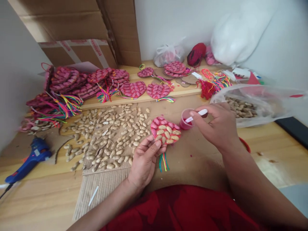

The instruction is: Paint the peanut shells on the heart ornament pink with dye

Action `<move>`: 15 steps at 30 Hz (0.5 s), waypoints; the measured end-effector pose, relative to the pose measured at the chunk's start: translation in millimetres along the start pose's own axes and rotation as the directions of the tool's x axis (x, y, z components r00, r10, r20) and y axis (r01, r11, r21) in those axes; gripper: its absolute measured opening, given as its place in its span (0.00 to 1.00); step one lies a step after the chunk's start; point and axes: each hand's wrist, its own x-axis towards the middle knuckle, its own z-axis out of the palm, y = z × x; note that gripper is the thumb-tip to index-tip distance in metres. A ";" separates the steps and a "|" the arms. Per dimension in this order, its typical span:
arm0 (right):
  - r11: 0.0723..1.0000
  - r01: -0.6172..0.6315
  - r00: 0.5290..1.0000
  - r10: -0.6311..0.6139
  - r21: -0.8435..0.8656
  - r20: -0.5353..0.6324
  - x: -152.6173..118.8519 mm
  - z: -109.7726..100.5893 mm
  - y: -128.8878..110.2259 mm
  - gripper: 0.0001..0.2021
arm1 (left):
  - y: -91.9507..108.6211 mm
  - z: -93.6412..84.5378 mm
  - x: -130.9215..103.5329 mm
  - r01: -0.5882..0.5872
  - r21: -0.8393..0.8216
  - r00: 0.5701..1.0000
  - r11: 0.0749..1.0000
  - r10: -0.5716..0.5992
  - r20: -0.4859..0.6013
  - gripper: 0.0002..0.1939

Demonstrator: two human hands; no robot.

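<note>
My left hand (146, 158) pinches the lower edge of a red heart-shaped ornament (166, 131) covered with peanuts. Along its upper and left side the peanuts are painted pink; those in the middle and lower right are bare. A tassel of coloured strings (164, 162) hangs below it. In my right hand (215, 123) is a white-handled paintbrush (197, 115), its tip down in a small clear cup (186, 120) of deep pink paint. The bristles are hidden in the cup, which stands just right of the ornament.
Loose peanuts (113, 138) spread over cardboard on the left. A blue glue gun (30, 158) lies at far left. Finished pink ornaments (133, 89) line the back ledge and pile up at back left. A plastic bag (269, 112) holding peanuts sits at right, near coloured strings (218, 80).
</note>
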 end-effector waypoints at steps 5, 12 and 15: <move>0.998 -0.044 0.998 0.047 -0.053 0.049 -1.2 1.1 -1.2 0.11 | -0.2 0.2 -0.8 0.000 0.024 1.000 1.000 0.000 -0.003 0.09; 0.996 -0.041 0.996 0.047 -0.084 0.073 -2.5 3.2 -0.9 0.12 | -0.2 0.5 -0.6 -0.005 0.045 1.000 0.999 0.005 0.004 0.09; 0.995 -0.031 0.994 0.040 -0.096 0.099 -3.0 4.1 0.6 0.12 | 0.1 1.2 -0.1 0.003 0.046 1.000 0.999 -0.003 0.004 0.09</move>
